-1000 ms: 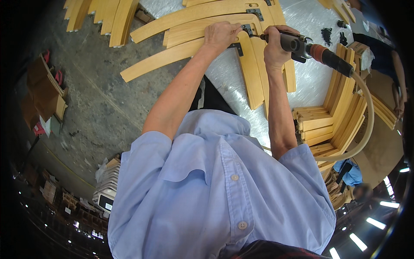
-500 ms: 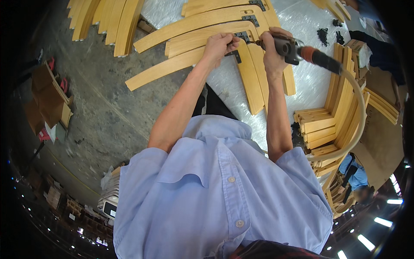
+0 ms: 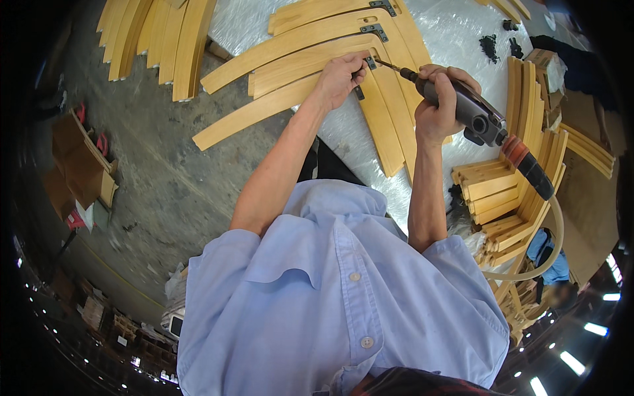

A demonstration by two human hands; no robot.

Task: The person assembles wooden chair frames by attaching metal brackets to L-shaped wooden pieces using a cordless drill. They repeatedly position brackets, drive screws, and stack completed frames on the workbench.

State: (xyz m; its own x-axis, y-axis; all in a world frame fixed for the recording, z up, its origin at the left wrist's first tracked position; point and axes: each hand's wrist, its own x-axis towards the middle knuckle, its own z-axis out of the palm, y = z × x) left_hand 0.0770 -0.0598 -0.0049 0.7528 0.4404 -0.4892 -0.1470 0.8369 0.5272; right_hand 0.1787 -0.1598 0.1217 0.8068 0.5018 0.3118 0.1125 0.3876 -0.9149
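My right hand (image 3: 444,105) is wrapped around a dark power screwdriver (image 3: 477,117) with an orange-and-black rear end. Its long thin bit (image 3: 389,65) points left, with the tip beside a black corner bracket (image 3: 370,63). That bracket lies where a curved wooden piece (image 3: 300,56) meets a straight wooden leg (image 3: 389,99). Over the bracket's left part, my left hand (image 3: 341,80) has its fingers pinched together. Something small and dark shows at the fingertips, too hidden to name. Similar wooden frames lie alongside, with another black bracket (image 3: 374,32) beyond.
A pale hose (image 3: 558,244) curves from the screwdriver's rear. Stacked wooden pieces (image 3: 495,191) stand at right, more (image 3: 191,53) at far left. Small black parts (image 3: 489,47) lie in a pile on the shiny table covering (image 3: 456,33). A co-worker in blue (image 3: 549,257) is at lower right.
The screwdriver has swung down and right, its body now tilted and showing more of its length. My left hand has shifted slightly right and down, covering more of the bracket.
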